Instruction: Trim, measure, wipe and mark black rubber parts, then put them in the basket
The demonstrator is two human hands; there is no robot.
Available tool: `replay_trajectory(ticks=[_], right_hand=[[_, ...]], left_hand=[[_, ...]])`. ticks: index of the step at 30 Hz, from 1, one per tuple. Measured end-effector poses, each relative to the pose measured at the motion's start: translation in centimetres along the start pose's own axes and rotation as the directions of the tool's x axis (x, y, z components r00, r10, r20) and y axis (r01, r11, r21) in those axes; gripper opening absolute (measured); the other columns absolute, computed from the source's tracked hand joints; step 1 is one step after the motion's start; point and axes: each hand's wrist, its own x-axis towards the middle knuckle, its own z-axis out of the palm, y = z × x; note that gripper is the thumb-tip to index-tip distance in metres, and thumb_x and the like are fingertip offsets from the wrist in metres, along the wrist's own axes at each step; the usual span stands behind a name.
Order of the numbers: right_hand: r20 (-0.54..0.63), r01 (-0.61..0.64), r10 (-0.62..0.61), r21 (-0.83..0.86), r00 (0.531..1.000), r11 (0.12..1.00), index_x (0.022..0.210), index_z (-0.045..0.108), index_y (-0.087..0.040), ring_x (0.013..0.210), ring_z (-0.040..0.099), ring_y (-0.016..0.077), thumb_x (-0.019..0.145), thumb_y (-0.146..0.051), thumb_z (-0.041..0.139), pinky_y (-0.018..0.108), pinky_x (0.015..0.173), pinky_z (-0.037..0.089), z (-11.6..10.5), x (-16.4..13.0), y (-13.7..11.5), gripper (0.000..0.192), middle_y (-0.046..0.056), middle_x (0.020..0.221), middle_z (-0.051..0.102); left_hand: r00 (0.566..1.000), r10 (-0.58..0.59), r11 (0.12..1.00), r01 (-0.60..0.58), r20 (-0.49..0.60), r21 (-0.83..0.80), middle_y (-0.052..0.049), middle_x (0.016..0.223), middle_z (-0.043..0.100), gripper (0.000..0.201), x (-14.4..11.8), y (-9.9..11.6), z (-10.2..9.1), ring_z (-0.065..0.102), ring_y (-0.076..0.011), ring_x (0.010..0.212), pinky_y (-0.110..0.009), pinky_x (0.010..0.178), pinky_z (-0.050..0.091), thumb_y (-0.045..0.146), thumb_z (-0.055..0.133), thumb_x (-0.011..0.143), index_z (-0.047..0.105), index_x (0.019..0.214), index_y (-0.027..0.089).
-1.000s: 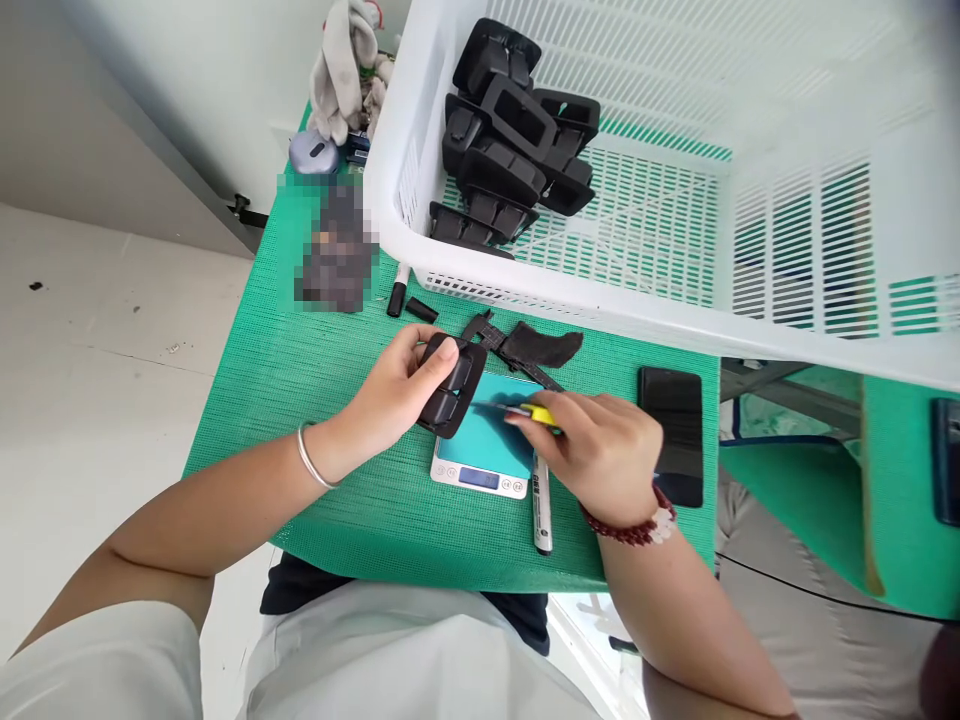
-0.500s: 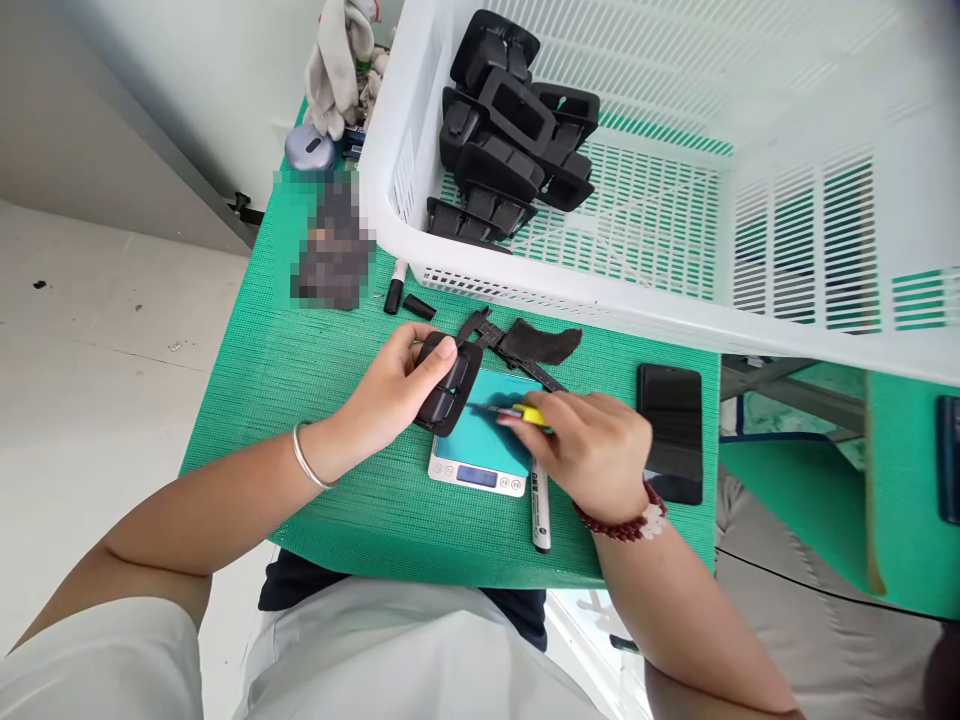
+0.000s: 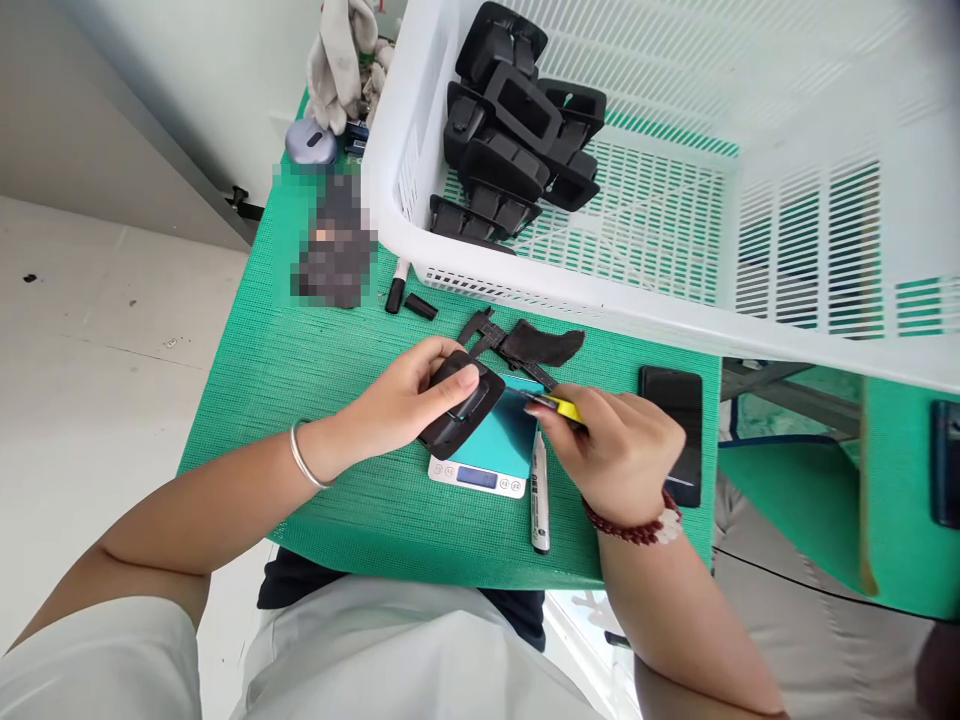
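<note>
1. Head view: the left hand [image 3: 405, 400] has its fingers wrapped around a black plastic part [image 3: 461, 405], thumb pressed on top, holding it tilted over the near-left corner of the small scale [image 3: 484, 455].
2. The right hand [image 3: 619, 450] pinches a yellow-handled knife [image 3: 559, 407], tip just beside the part's right edge.
3. Trimming cleanly probably calls for a firm grip and shallow strokes directed away from the thumb (a slip is the risk).
4. Farther off: a marker [image 3: 540, 495], a phone [image 3: 673, 430], and a white basket [image 3: 600, 290] of similar parts.

left hand [image 3: 409, 395]: fingers curled, gripping | right hand [image 3: 619, 450]: closed, pinching
</note>
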Motion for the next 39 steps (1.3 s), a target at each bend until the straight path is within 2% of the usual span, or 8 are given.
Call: replay_trajectory(ticks=[3,8,15,18,21,24,32,39], right_hand=[[-0.028,0.001,-0.001,0.015,1.000,1.000,0.084,0.062,-0.018,0.052,0.054,0.0121,0.089,-0.032,0.066,0.026,0.054,0.035,-0.1,-0.2,0.3,0.015,0.000,0.061,0.066],[0.058,0.140,-0.150,0.143,0.987,0.980,0.081,0.062,-0.018,0.052,0.054,0.0109,0.092,-0.029,0.061,0.026,0.056,0.036,-0.3,0.1,-0.4,0.015,-0.002,0.059,0.064],[-0.020,-0.024,0.024,-0.015,1.000,1.000,0.081,0.064,-0.017,0.050,0.052,0.0116,0.088,-0.041,0.066,0.026,0.052,0.035,-0.1,-0.2,0.1,0.026,0.000,0.059,0.065],[-0.014,-0.011,0.011,-0.001,1.000,1.000,0.081,0.064,-0.018,0.051,0.053,0.0112,0.090,-0.039,0.065,0.026,0.053,0.035,-0.3,-0.3,0.1,0.023,0.000,0.060,0.066],[0.051,0.097,-0.103,0.112,0.993,0.989,0.080,0.064,-0.017,0.052,0.055,0.0108,0.091,-0.036,0.063,0.026,0.055,0.036,-0.4,-0.1,-0.4,0.022,0.000,0.061,0.066],[0.078,0.163,-0.176,0.155,0.981,0.975,0.079,0.065,-0.015,0.050,0.052,0.0106,0.092,-0.037,0.062,0.027,0.054,0.034,-0.2,0.1,-0.8,0.026,-0.001,0.059,0.064],[-0.004,-0.029,0.028,-0.056,1.000,0.998,0.080,0.065,-0.016,0.050,0.050,0.0119,0.087,-0.040,0.068,0.026,0.052,0.033,0.1,-0.2,-0.2,0.026,0.000,0.059,0.065],[0.109,0.192,-0.208,0.138,0.972,0.972,0.079,0.065,-0.016,0.052,0.055,0.0110,0.092,-0.034,0.062,0.028,0.057,0.034,-0.1,0.2,-1.4,0.022,-0.002,0.058,0.063]], left_hand=[[1.000,-0.013,1.000,0.013,0.003,-0.015,0.003,0.073,0.053,0.053,0.2,-0.2,-0.1,0.050,-0.0082,0.063,-0.019,0.054,0.040,0.066,0.065,0.077,0.053,0.095,0.018],[0.998,0.010,0.999,-0.012,-0.061,-0.038,0.004,0.072,0.050,0.049,0.4,-0.7,-0.4,0.047,-0.0075,0.061,-0.019,0.052,0.037,0.065,0.062,0.081,0.054,0.094,0.018],[0.998,-0.007,1.000,0.008,0.061,-0.030,0.004,0.071,0.051,0.050,0.5,-0.1,-0.8,0.048,-0.0074,0.058,-0.020,0.051,0.037,0.065,0.066,0.077,0.055,0.091,0.018],[1.000,-0.009,1.000,0.009,-0.015,-0.028,0.003,0.071,0.053,0.048,0.7,-0.3,-0.9,0.049,-0.0082,0.060,-0.020,0.052,0.038,0.064,0.066,0.078,0.056,0.092,0.018],[0.993,0.014,1.000,-0.016,-0.118,-0.023,0.002,0.075,0.056,0.048,0.8,-0.6,-0.9,0.051,-0.0090,0.063,-0.020,0.054,0.039,0.064,0.065,0.080,0.056,0.091,0.018],[0.992,0.026,1.000,-0.027,-0.119,-0.003,0.002,0.075,0.056,0.048,0.7,-0.5,-0.8,0.052,-0.0094,0.064,-0.021,0.054,0.040,0.064,0.064,0.080,0.055,0.093,0.018],[0.997,0.004,0.999,-0.001,-0.075,0.047,0.004,0.071,0.052,0.051,0.5,0.2,-0.5,0.050,-0.0088,0.061,-0.020,0.052,0.038,0.065,0.067,0.077,0.053,0.094,0.018],[0.981,0.018,1.000,-0.016,-0.195,0.012,0.003,0.074,0.056,0.051,0.6,-0.4,-0.4,0.052,-0.0101,0.064,-0.022,0.054,0.041,0.066,0.066,0.077,0.053,0.093,0.019]])
